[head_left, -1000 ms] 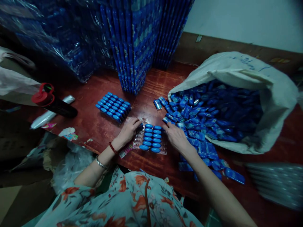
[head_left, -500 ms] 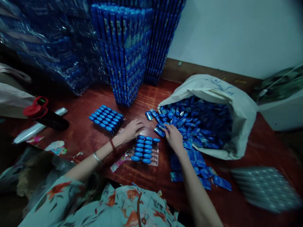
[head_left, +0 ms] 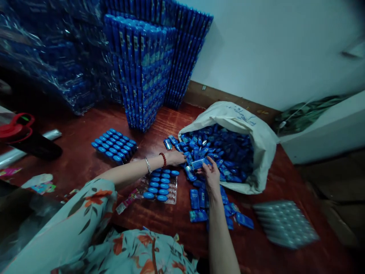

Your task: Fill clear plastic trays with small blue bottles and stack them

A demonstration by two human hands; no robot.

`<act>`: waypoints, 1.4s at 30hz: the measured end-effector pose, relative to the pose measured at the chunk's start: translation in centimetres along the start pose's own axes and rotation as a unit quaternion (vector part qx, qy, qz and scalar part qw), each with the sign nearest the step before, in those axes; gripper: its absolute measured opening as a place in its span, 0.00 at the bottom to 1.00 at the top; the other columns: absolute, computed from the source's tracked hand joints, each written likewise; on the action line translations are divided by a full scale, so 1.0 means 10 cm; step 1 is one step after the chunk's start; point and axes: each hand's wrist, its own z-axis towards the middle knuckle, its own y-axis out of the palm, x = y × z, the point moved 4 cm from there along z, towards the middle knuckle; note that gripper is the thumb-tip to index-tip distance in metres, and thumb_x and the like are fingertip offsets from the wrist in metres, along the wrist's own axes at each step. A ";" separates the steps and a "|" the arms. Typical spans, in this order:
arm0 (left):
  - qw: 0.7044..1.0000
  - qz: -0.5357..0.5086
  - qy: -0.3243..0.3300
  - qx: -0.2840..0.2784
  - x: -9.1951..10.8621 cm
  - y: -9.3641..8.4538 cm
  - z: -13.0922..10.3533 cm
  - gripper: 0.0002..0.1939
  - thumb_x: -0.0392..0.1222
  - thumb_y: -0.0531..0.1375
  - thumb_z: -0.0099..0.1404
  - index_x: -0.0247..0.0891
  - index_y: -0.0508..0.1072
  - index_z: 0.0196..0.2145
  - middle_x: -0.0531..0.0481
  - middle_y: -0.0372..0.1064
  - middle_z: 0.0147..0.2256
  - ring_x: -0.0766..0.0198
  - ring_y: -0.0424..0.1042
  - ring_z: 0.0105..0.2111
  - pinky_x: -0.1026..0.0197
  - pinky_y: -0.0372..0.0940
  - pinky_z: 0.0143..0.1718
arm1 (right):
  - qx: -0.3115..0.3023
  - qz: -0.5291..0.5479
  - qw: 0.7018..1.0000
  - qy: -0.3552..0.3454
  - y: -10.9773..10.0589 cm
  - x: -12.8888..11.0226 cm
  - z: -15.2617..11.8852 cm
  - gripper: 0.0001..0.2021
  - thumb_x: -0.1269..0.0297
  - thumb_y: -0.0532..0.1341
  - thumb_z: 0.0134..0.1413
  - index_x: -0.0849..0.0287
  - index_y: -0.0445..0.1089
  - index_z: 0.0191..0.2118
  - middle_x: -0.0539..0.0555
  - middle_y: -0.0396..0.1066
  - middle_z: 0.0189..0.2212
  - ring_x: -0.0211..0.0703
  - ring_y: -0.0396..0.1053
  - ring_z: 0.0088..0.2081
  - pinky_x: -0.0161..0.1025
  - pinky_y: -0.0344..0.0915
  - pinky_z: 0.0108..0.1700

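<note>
Between the thumb and fingers of my right hand (head_left: pixel 211 173) is a small blue packet (head_left: pixel 199 163), held flat over the loose pile. My left hand (head_left: pixel 176 158) reaches across to the pile's left edge, its fingers stretched out and touching the packets there; the fingertips are partly hidden. Just below my left wrist lies a clear plastic blister tray (head_left: pixel 172 195), partly filled with upright blue packets whose rounded ends show. Many loose blue packets (head_left: pixel 209 146) spill from the mouth of a white sack (head_left: pixel 264 160).
A filled block of blue packets (head_left: pixel 114 146) stands left. Behind it rise tall stacks of blue packs (head_left: pixel 139 72). A black bottle with red lid (head_left: pixel 17 129) stands far left. Empty clear trays (head_left: pixel 285 224) lie at right on the red-brown table (head_left: pixel 137 224).
My left hand has moved right, from above the blister tray to the loose packets. My right hand has lifted a packet and turned palm inward. The camera view has shifted right.
</note>
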 end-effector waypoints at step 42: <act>0.956 -0.097 -0.198 0.192 0.27 -0.21 -2.18 0.12 0.36 0.46 0.69 0.35 0.67 0.43 0.48 0.64 0.34 0.66 0.63 0.32 0.63 0.63 0.34 | -0.364 -0.562 0.688 -0.281 0.83 -0.35 -0.78 0.21 0.79 0.50 0.53 0.53 0.69 0.48 0.54 0.67 0.40 0.38 0.68 0.33 0.32 0.58 0.32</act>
